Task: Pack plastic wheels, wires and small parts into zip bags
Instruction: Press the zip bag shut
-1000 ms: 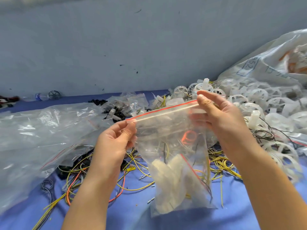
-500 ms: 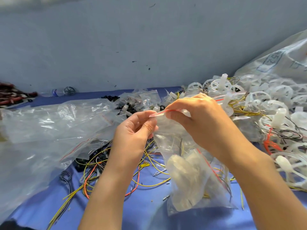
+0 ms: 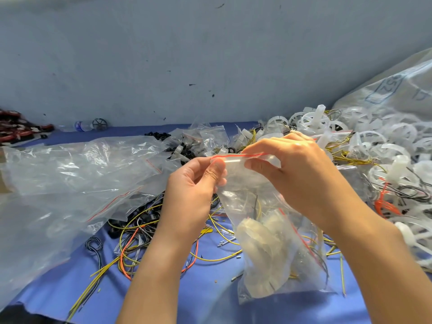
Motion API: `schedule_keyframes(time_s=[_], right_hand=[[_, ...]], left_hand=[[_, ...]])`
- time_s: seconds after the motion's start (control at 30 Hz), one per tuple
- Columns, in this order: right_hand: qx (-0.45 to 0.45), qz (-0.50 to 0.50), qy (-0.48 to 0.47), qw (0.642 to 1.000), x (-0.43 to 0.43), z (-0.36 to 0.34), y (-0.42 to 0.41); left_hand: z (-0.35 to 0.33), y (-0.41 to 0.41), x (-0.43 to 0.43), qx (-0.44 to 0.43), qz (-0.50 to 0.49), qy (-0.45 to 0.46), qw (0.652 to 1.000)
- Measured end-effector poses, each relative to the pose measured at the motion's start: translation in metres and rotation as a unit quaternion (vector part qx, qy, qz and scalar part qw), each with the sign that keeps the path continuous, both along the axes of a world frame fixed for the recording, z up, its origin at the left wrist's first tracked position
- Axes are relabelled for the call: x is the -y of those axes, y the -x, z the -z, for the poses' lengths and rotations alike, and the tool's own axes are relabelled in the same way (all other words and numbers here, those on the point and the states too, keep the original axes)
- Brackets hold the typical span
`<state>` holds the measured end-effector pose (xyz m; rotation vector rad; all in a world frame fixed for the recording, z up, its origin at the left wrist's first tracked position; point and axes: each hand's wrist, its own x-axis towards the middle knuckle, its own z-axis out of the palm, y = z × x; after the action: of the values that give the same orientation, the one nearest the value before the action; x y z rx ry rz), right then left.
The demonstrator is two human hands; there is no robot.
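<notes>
Left hand [image 3: 191,183] and right hand [image 3: 297,174] raised, both pinching zip bag [image 3: 264,235] seal

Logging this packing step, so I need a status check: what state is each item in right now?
zip bag: held by its top, filled with white wheels; seal cannot be confirmed.
left hand: pinches the bag's zip strip.
right hand: pinches the zip strip too.
large clear bag: lying crumpled on the cloth.
loose wires: tangled, unpacked.
water bottle: lying on its side.
</notes>
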<state>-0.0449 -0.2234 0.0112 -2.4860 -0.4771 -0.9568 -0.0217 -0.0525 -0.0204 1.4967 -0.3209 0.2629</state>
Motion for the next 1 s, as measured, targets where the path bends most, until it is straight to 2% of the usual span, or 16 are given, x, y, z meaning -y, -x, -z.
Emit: schedule_keyframes(time_s=[0.17,0.3,0.47,0.6,0.83,0.9,0.97,1.0], right_hand=[[0.008,-0.008,-0.003,1.000,-0.002,0.000,0.000],[0.010,-0.015,-0.006,1.000,0.004,-0.001,0.001],[0.028,0.003,0.004,1.000,0.010,-0.003,0.002],[0.029,-0.001,0.024,0.999,0.007,-0.004,0.003],[0.030,0.014,0.026,0.999,0.020,-0.003,0.006],[0.029,0.017,0.027,0.999,0.021,-0.003,0.006],[0.028,0.014,0.040,0.999,0.018,-0.002,0.006],[0.030,0.011,0.046,0.998,0.016,-0.002,0.005]], left_hand=[[-0.002,0.004,0.002,-0.003,0.057,-0.006,0.998],[-0.002,0.004,0.002,0.016,0.051,-0.016,0.998],[-0.001,0.001,-0.001,-0.015,0.073,0.009,0.997],[-0.001,0.000,0.000,-0.015,0.101,-0.012,0.995],[-0.002,-0.002,-0.008,0.003,0.063,-0.024,0.998],[-0.006,-0.002,-0.011,0.025,0.038,-0.061,0.997],[-0.012,-0.001,-0.012,0.090,0.001,-0.157,0.984],[-0.016,0.000,-0.012,0.135,-0.022,-0.219,0.966]])
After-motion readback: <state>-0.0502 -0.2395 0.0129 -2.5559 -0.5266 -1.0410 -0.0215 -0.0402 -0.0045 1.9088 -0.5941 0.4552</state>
